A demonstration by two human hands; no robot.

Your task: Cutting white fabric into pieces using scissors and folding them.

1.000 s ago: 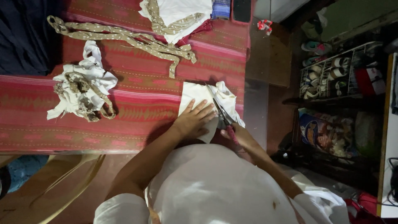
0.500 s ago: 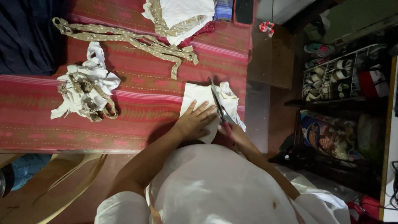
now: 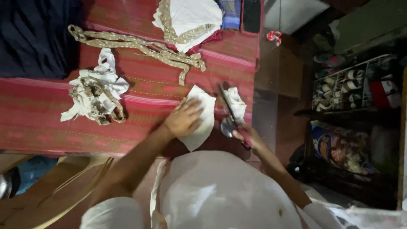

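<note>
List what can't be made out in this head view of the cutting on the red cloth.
- Scissors: blade opening lost to dimness and blur.
- White fabric piece: partly under the left hand.
- Right hand: fingers on the handles too dark to read.
- Shelf items: small and dim.
- Dark cloth: cut off by the frame's edge.

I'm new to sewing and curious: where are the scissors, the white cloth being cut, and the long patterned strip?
scissors [image 3: 227,111], head view, on the blades.
white cloth [image 3: 206,109], head view, on its bare middle beside the left hand.
patterned strip [image 3: 140,46], head view, mid-length of the band.
</note>
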